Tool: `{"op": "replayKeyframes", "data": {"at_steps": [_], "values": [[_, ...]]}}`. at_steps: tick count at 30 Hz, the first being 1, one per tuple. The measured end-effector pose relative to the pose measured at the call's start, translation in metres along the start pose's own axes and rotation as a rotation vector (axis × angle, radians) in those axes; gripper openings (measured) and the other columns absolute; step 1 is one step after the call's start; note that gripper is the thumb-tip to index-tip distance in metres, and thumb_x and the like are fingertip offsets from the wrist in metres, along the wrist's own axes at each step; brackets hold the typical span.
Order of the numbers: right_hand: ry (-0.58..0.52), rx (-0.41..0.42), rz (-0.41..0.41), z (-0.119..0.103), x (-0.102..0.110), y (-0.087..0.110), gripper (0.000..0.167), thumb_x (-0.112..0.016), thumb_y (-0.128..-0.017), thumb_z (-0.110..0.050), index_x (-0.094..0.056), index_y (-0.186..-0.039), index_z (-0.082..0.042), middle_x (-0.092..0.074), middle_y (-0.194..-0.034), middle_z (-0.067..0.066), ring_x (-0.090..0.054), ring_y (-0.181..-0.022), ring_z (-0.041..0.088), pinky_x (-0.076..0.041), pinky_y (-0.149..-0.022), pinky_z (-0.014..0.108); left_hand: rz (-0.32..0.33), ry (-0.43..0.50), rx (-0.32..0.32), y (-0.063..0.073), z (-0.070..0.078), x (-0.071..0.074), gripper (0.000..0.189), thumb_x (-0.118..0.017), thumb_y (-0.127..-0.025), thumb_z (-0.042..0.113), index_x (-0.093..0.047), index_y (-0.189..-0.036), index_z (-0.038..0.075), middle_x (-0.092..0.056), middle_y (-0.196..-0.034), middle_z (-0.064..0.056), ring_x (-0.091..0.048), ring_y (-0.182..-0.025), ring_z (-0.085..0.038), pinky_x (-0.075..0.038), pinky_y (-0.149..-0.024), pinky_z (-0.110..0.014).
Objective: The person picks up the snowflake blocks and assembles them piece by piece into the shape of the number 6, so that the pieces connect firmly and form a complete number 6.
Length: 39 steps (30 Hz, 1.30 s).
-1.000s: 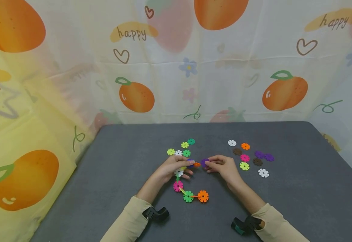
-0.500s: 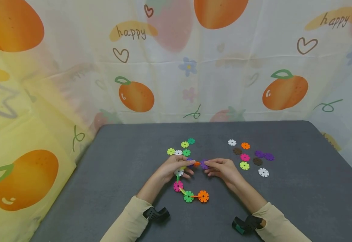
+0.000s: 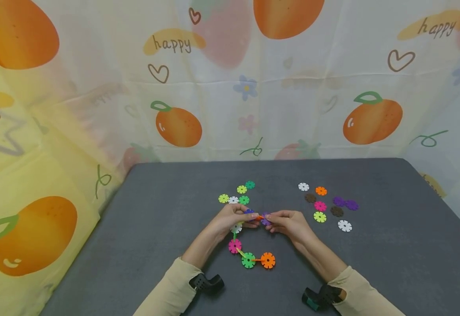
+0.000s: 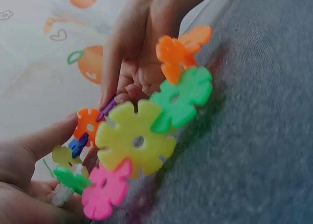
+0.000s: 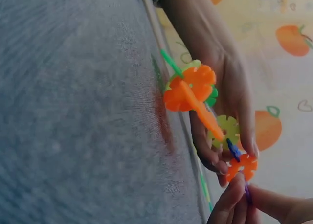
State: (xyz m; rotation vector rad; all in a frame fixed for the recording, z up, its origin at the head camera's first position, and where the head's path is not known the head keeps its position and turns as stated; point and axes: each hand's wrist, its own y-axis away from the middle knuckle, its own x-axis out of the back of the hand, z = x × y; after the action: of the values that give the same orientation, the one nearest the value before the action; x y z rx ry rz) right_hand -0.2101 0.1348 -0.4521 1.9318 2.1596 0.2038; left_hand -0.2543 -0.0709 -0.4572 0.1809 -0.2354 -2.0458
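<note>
Two hands meet over the counter (image 3: 167,245): the left hand (image 3: 235,218) pinches a chain of notched discs (image 3: 235,246) near its blue disc (image 3: 249,212), and the right hand (image 3: 292,224) pinches a purple disc (image 3: 266,220) against the chain's orange end disc (image 4: 86,121). Whether those two are slotted together or only touching cannot be told, since fingertips cover part of the purple disc from above and both wrist views show it as a thin edge. The left hand also hides much of the chain's upper stretch; its white disc (image 4: 62,194) is mostly screened in the left wrist view. Frame edges cut off the left hand in that view and the right hand in the right wrist view.

One second ago a gap separated the purple disc from the orange one; now they meet. The chain's free end, another orange disc (image 3: 268,260), has swung slightly nearer the person. Beyond the hands, the left group of loose discs (image 3: 242,189) and the right group of loose discs (image 3: 320,206) lie as before.
</note>
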Motion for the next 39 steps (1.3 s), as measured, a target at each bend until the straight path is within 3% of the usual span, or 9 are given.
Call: {"op": "replayKeyframes", "data": {"at_steps": [6,12,20,25,31,36,39], "values": [[-0.007,0.011,-0.029,0.0011,0.0003,-0.0023,0.037,-0.067,-0.092,-0.015,-0.061,-0.115,0.013,-0.071,-0.084,0.001,-0.069,-0.074,0.011,-0.060,-0.072,0.027,-0.027,0.024,0.033,-0.0009,-0.0005,0.0046,0.031,-0.070,-0.091,0.020,-0.065,-0.111,-0.003,-0.074,-0.103,-0.017,-0.074,-0.083,-0.020,-0.061,-0.081,-0.039],[-0.018,0.002,-0.029,0.0011,0.0026,-0.0051,0.040,-0.064,-0.095,-0.021,-0.061,-0.121,0.009,-0.071,-0.087,0.001,-0.069,-0.078,0.013,-0.060,-0.074,0.028,-0.063,0.050,0.044,-0.0001,-0.0017,0.0082,0.043,-0.054,-0.101,0.031,-0.061,-0.124,-0.004,-0.067,-0.119,-0.016,-0.075,-0.083,-0.020,-0.060,-0.083,-0.039],[-0.018,0.002,-0.064,0.0017,0.0069,-0.0051,0.041,-0.064,-0.095,-0.017,-0.058,-0.124,0.011,-0.072,-0.087,-0.001,-0.070,-0.077,0.012,-0.059,-0.072,0.026,-0.046,0.087,0.002,0.0024,-0.0020,0.0073,0.036,-0.057,-0.099,0.013,-0.056,-0.124,-0.012,-0.069,-0.108,-0.019,-0.074,-0.085,-0.017,-0.059,-0.087,-0.039],[-0.009,-0.001,-0.061,-0.0010,0.0060,-0.0025,0.039,-0.065,-0.094,-0.014,-0.059,-0.121,0.014,-0.072,-0.083,-0.001,-0.069,-0.074,0.011,-0.059,-0.070,0.025,-0.023,0.093,0.001,0.0011,-0.0022,0.0048,0.030,-0.064,-0.094,0.011,-0.063,-0.116,-0.010,-0.074,-0.099,-0.017,-0.074,-0.086,-0.019,-0.060,-0.086,-0.039],[0.051,0.035,0.042,-0.0019,0.0017,-0.0013,0.031,-0.069,-0.090,-0.009,-0.064,-0.111,0.013,-0.072,-0.074,0.002,-0.068,-0.064,0.010,-0.058,-0.061,0.024,-0.005,0.016,-0.034,-0.0005,-0.0032,0.0011,0.028,-0.070,-0.090,0.013,-0.068,-0.108,-0.008,-0.075,-0.094,-0.018,-0.075,-0.086,-0.020,-0.060,-0.085,-0.037],[-0.009,-0.030,0.018,-0.0006,0.0017,-0.0021,0.034,-0.067,-0.092,-0.012,-0.062,-0.116,0.012,-0.071,-0.077,-0.002,-0.068,-0.068,0.009,-0.057,-0.062,0.023,-0.016,0.047,-0.024,0.0001,-0.0020,0.0019,0.031,-0.067,-0.092,0.014,-0.065,-0.113,-0.009,-0.074,-0.098,-0.020,-0.074,-0.087,-0.020,-0.060,-0.085,-0.039],[-0.006,-0.024,0.002,-0.0002,0.0016,-0.0026,0.037,-0.067,-0.092,-0.015,-0.061,-0.118,0.010,-0.071,-0.080,-0.002,-0.068,-0.070,0.011,-0.057,-0.063,0.024,-0.039,0.071,0.007,0.0004,-0.0019,0.0036,0.036,-0.062,-0.096,0.021,-0.063,-0.118,-0.008,-0.074,-0.102,-0.019,-0.074,-0.087,-0.020,-0.060,-0.086,-0.039]]}}
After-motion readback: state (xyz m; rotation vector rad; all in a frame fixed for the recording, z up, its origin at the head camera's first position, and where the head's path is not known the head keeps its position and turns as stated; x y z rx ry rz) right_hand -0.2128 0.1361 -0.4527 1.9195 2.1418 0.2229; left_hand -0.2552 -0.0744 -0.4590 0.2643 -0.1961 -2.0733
